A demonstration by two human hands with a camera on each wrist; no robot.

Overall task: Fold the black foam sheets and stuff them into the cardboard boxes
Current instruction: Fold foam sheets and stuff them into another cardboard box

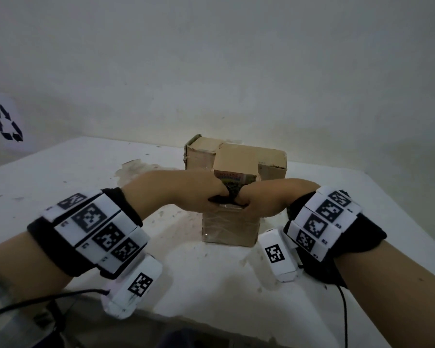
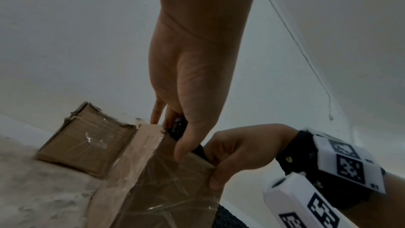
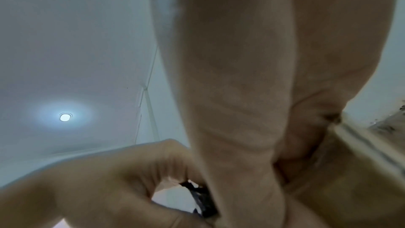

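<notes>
Near box (image 1: 230, 228): small cardboard box wrapped in clear tape, standing upright on the white table (image 1: 60, 177); its top is open, with one flap (image 1: 239, 159) raised on the far side.
Foam sheet (image 1: 232, 194): black, bunched at the box mouth between both hands; only a small dark wad shows above the rim, so most of it is judged to be inside already.
Left hand (image 1: 186, 194): fingers curled, pinching the foam and pressing it down at the left of the opening.
Right hand (image 1: 269, 199): fingers curled over the right rim, gripping the foam at the opening; in the left wrist view its thumb lies on the near wall of the box.
Far box (image 1: 201, 153): second cardboard box, just behind the near one at the far left, top closed.
Risk, spring-back: foam is judged elastic; once pressure is let off, the wad may rise out of the mouth again.
Risk, tipping: the box is light and narrow; uneven downward pressure from one side could tilt it or slide it across the table.
Risk, wall damage: hard stuffing could bulge or split the taped walls, or crush the rim under the fingers.
Risk, flap: the raised flap may catch on foam left proud and fail to close.
Hidden: depth of foam inside the box cannot be seen.
</notes>
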